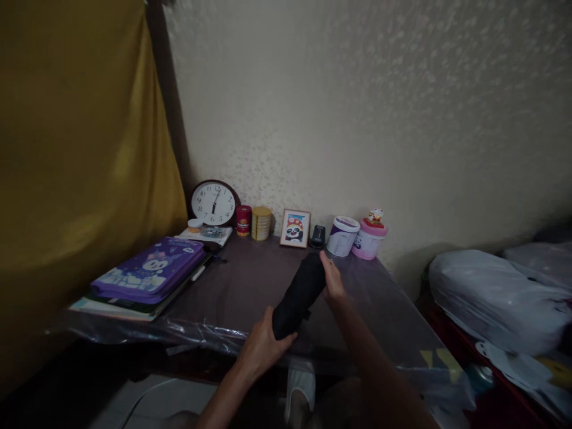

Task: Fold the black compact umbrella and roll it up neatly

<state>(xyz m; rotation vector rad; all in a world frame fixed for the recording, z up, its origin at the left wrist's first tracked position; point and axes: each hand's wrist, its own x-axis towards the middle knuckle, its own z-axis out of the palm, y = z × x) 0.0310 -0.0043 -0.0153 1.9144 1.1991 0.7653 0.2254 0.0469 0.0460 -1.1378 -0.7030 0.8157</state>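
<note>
A black folded umbrella [300,293] is held at a slant above the near part of the table. My left hand [264,341] grips its lower end, the thumb lying along the underside. At the upper right end, my right hand [332,279] is closed against the side of the umbrella, its fingers partly hidden behind it. A small dark tab sticks out from the umbrella's lower side.
The table [241,286] has a clear plastic cover. On its left lie a purple case [154,268] and papers. Along the wall stand a clock [214,203], tins [261,224], a panda picture frame [295,228] and tubs [342,236]. White bags [496,298] are at right.
</note>
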